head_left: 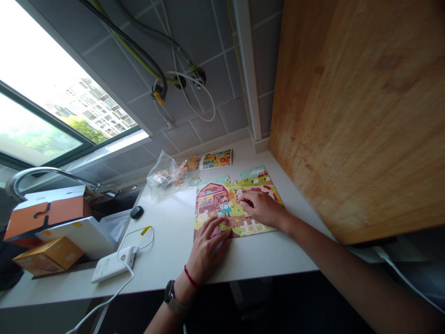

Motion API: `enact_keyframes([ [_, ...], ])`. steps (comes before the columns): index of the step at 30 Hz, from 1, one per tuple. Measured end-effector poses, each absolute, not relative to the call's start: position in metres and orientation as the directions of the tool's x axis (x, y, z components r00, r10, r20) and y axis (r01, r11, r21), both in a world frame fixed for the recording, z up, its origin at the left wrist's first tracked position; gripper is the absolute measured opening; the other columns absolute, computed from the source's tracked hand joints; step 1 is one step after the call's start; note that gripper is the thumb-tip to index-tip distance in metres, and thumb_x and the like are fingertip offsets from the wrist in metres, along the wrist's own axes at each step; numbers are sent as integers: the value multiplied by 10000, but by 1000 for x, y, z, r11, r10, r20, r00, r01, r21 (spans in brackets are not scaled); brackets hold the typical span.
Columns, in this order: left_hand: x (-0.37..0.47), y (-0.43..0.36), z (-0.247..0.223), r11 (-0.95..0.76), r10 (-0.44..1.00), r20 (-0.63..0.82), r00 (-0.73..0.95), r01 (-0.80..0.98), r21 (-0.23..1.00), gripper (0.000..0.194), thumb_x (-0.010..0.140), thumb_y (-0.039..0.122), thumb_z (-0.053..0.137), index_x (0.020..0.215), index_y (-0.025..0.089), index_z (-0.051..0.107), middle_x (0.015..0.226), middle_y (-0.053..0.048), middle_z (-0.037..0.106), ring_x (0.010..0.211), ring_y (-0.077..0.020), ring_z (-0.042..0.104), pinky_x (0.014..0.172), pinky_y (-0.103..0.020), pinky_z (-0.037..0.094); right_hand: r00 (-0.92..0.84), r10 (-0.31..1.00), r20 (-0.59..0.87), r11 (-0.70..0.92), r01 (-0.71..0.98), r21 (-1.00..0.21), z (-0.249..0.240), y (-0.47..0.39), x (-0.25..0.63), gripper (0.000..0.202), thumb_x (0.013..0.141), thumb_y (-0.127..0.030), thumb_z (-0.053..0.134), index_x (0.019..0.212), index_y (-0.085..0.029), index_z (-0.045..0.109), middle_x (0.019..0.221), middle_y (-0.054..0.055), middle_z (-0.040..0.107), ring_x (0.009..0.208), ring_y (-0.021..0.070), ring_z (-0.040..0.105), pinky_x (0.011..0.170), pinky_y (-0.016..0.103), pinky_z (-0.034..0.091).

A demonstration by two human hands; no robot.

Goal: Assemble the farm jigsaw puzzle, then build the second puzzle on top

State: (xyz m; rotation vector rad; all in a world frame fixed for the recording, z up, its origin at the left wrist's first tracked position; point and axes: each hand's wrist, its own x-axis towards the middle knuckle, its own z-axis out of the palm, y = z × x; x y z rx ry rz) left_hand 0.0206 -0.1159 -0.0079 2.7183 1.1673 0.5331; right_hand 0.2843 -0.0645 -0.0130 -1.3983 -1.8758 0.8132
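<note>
A farm-scene jigsaw puzzle [210, 202] lies on the white countertop, its joined pieces showing a red barn, a farmer and a cow. White surface shows through a gap in its upper edge. My left hand [210, 243] rests on the lower left part of the puzzle, fingers spread and stretched out. Over the middle, by the cow's head, my right hand [259, 206] has its fingers bent and drawn together, tips down at the puzzle. Whatever is under those fingertips is hidden. One loose puzzle piece [193, 181] sits beside the upper left corner.
Behind the puzzle are a clear plastic bag [163, 178] with pieces, more loose pieces [191, 163] and a picture card [216, 159]. To the left lie a white power bank [113, 265] with cable and a black oval object [136, 212]. Boxes [52, 215] stand by the sink; a wooden panel [347, 116] rises right.
</note>
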Motion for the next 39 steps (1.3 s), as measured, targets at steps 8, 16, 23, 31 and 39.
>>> enact_keyframes([
  [8,26,-119,-14,-699,714,82,695,703,128,599,1045,457,575,1611,320,433,1676,-97,412,1554,-361,367,1189,-584,434,-220,965,140,241,544,-804,-13,-65,283,220,959,-203,575,1010,-203,789,1045,72,799,999,231,713,888,330,497],
  [16,50,-83,-28,-700,712,21,702,706,107,721,1065,606,437,1689,313,227,1745,-106,253,1605,-397,230,1239,-640,297,-231,963,140,249,559,-791,-11,-65,284,240,975,-219,544,1012,-202,781,1029,79,790,980,232,708,893,341,507],
  [23,78,-53,-25,-668,737,-9,676,731,138,722,1053,623,457,1663,263,318,1753,-121,218,1612,-415,187,1254,-682,228,-242,961,138,253,551,-795,-13,-65,283,226,980,-213,545,1008,-212,768,1085,78,789,1074,252,705,970,372,500],
  [31,117,-49,-20,-624,769,-30,638,761,176,632,1057,443,499,1624,186,389,1748,-171,209,1615,-441,144,1251,-716,200,-60,937,346,316,569,-759,-13,-65,283,212,942,-173,549,968,-211,756,1080,106,727,1086,270,654,1030,433,504],
  [39,113,-67,-17,-636,763,-24,646,756,153,655,1074,492,443,1656,224,311,1758,-118,195,1631,-361,152,1279,-631,236,43,949,311,128,850,-510,-43,-60,286,407,970,-283,528,1295,-143,730,1504,194,556,1484,383,414,1254,568,315],
])
